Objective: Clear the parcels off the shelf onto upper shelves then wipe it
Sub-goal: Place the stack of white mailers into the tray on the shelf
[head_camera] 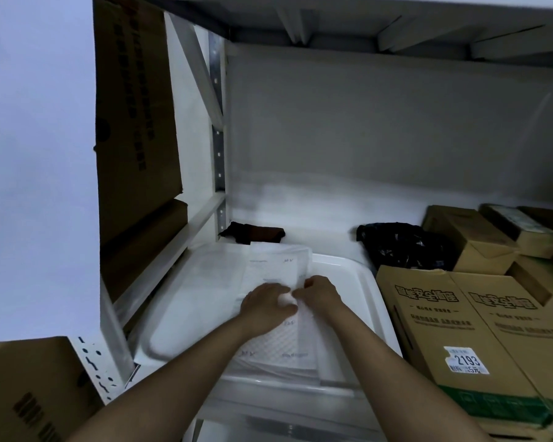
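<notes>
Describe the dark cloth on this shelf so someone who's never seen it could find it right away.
Start at the white metal shelf and follow its surface to the back left corner, beside the perforated upright post. There, behind the white plastic tray, lies a small crumpled dark brown cloth. Unlike the shiny black plastic bag farther right, it is matte, flat and brownish.

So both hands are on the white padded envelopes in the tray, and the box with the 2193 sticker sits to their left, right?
Not quite. In the head view both hands are on the white padded envelopes in the tray, but the box with the 2193 sticker sits to their right.
</notes>
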